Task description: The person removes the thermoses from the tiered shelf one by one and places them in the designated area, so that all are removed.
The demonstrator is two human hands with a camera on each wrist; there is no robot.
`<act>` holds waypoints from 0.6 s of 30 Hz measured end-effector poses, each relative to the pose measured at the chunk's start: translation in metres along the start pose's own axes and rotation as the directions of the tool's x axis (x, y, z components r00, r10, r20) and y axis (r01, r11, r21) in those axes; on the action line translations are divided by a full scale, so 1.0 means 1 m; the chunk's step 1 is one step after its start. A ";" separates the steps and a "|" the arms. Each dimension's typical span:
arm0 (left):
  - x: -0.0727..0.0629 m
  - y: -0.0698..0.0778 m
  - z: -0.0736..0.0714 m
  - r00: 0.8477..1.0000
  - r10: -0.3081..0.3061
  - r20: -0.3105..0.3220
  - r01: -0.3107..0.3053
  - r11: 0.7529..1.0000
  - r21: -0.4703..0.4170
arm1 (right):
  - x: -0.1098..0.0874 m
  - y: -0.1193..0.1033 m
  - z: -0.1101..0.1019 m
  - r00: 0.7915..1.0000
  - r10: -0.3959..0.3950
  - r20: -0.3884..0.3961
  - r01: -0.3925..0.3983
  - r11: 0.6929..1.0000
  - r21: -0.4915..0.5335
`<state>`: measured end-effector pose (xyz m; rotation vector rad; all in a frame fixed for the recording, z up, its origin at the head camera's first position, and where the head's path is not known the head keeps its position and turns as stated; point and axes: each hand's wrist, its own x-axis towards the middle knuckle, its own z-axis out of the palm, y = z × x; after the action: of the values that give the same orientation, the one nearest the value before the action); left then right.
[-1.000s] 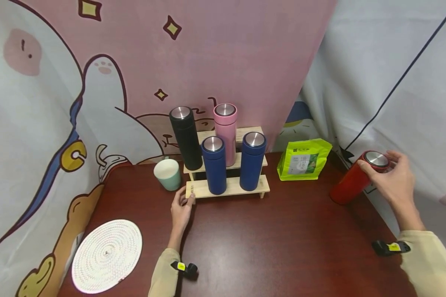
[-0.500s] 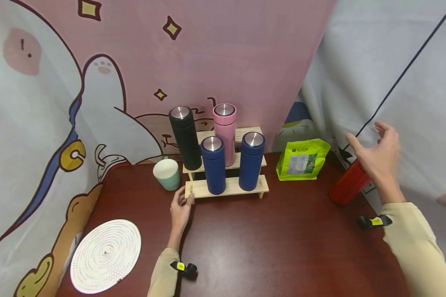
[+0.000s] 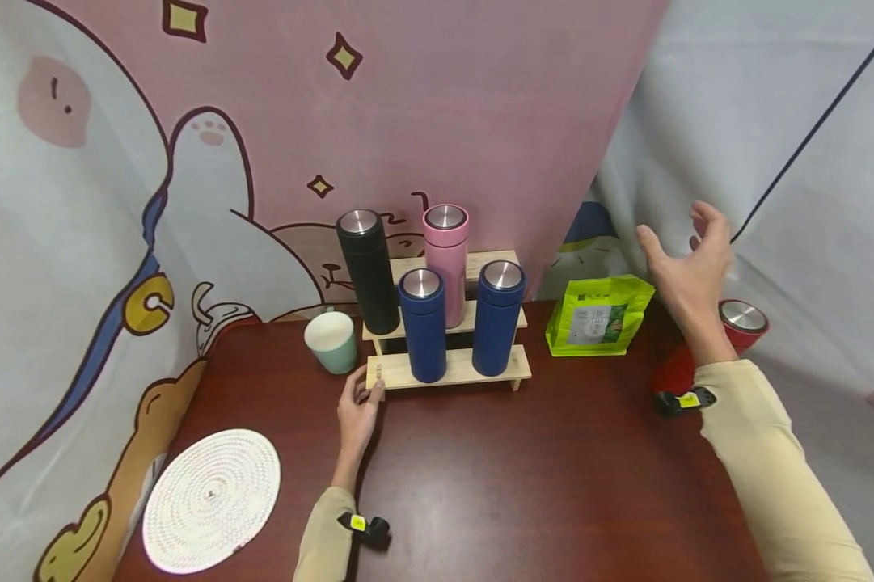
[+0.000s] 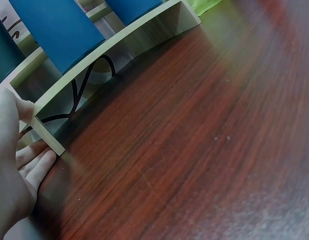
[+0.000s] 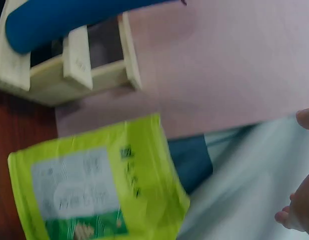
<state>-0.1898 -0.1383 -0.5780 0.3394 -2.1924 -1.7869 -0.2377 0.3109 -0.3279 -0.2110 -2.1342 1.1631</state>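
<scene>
My left hand (image 3: 356, 412) grips the left end of a stepped wooden rack (image 3: 457, 369); in the left wrist view its thumb lies on the plank and its fingers are by the leg. Two blue thermos bottles, the left one (image 3: 424, 331) and the right one (image 3: 498, 323), stand on the front step. Behind them are a black thermos (image 3: 369, 279) and a pink thermos (image 3: 447, 271). My right hand (image 3: 691, 279) hangs in the air with fingers spread, holding nothing. A red thermos (image 3: 671, 372) leans at the right, partly hidden by that forearm.
A bright green bag (image 3: 597, 315) stands right of the rack, below the right hand. To the rack's left is a mint cup (image 3: 332, 343). A round white woven mat (image 3: 211, 501) lies at the front left of the brown table (image 3: 524, 477). Printed cloth hangs behind.
My right hand has let go of the red thermos, risen and moved left towards the green bag and rack. The red thermos stays leaning; my left hand keeps its grip on the rack.
</scene>
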 end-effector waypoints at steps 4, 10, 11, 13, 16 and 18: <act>-0.001 0.001 -0.001 1.000 0.011 0.003 -0.011 1.000 -0.015 | -0.001 -0.015 0.014 0.998 -0.049 0.027 0.048 0.997 0.059; -0.002 0.006 -0.002 1.000 0.000 0.012 0.000 1.000 -0.004 | -0.001 -0.039 0.032 0.994 -0.089 0.063 0.081 0.989 0.127; -0.002 0.006 -0.002 1.000 -0.003 0.011 0.003 1.000 -0.001 | -0.001 -0.043 0.035 0.993 -0.097 0.064 0.087 0.987 0.136; -0.001 0.001 -0.001 1.000 0.003 0.006 -0.003 1.000 0.009 | -0.002 -0.051 0.042 0.992 -0.107 0.073 0.095 0.984 0.152; -0.001 0.001 -0.001 1.000 -0.004 0.006 0.004 1.000 0.009 | -0.003 -0.061 0.053 0.989 -0.119 0.084 0.104 0.980 0.171; 0.000 0.001 -0.001 1.000 -0.009 0.011 0.009 1.000 0.006 | -0.003 -0.068 0.059 0.988 -0.124 0.092 0.106 0.979 0.176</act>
<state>-0.1895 -0.1390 -0.5765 0.3422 -2.2077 -1.7918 -0.2613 0.2291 -0.2969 0.0507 -2.0903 1.3046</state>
